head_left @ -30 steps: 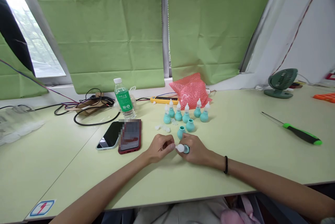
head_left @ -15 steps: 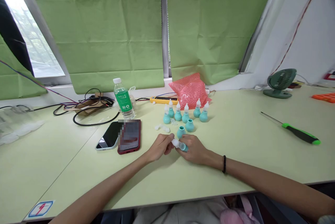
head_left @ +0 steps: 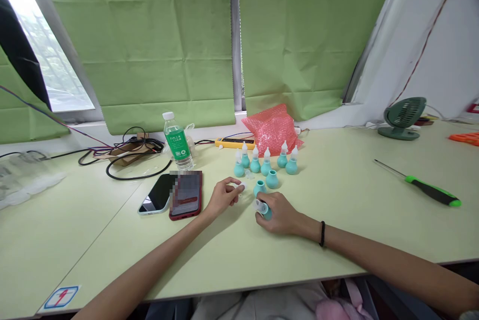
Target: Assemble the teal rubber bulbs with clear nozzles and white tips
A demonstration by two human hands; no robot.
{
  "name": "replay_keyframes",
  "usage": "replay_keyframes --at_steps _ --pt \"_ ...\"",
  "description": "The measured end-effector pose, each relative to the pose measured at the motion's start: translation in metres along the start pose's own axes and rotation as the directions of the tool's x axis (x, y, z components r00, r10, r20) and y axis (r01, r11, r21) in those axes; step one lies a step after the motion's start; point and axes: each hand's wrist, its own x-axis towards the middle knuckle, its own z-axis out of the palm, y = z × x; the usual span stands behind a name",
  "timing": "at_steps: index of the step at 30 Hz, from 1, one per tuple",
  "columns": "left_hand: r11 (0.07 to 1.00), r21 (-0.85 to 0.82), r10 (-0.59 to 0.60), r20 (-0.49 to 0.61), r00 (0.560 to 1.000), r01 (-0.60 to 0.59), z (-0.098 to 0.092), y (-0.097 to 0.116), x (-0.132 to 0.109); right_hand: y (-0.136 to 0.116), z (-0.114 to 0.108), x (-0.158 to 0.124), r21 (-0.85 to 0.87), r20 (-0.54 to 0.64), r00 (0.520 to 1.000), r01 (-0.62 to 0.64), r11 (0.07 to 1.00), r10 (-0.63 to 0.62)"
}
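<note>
My right hand (head_left: 279,213) is wrapped round a teal squeeze bulb (head_left: 267,213) with a clear collar on its neck, its open end facing left. To the left, my left hand (head_left: 225,195) pinches a small whitish translucent tip (head_left: 242,185) just above the table, and the fingers partly hide it. Beside it lie small clear pieces (head_left: 248,174). Two bare-necked bulbs stand just beyond my right hand, one nearer (head_left: 259,188) and one farther (head_left: 272,179). Behind them are several bulbs with pointed translucent tips (head_left: 266,164), standing upright.
A pink bubble-wrap bag (head_left: 275,128) lies behind the bulbs. Left of my hands are two phones (head_left: 186,195), a water bottle (head_left: 177,143) and coiled black cables (head_left: 142,153). A screwdriver (head_left: 430,189) and a green fan (head_left: 404,118) are on the right.
My left hand has moved left and away from the bulb, towards the loose clear pieces. The whitish tip no longer sits at the collar. My right hand keeps its hold, almost still.
</note>
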Motion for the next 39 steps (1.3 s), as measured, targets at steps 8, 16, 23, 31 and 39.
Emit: replay_keyframes --at_steps 8,16,23,31,39 --pt "0.999 0.017 0.052 -0.093 0.994 -0.051 0.002 -0.004 -0.002 0.0 -0.004 0.002 0.085 0.055 0.997 -0.064 0.994 0.06" --pt "0.95 0.186 0.243 0.068 0.968 -0.252 0.015 0.021 -0.025 0.004 -0.003 0.005 0.414 0.081 0.992 -0.126 0.902 0.101" --pt "0.954 0.16 0.242 0.078 0.967 -0.252 0.017 0.021 -0.024 0.006 -0.004 0.004 0.69 0.249 0.964 -0.247 0.68 0.097" --pt "0.96 0.139 0.232 0.089 0.969 -0.243 0.018 0.016 -0.024 0.003 -0.003 0.005 0.791 0.329 0.934 -0.354 0.499 0.142" --pt "0.986 -0.022 0.169 0.066 0.983 -0.168 0.02 0.016 -0.023 0.005 0.0 0.004 0.739 0.292 0.947 -0.314 0.596 0.137"
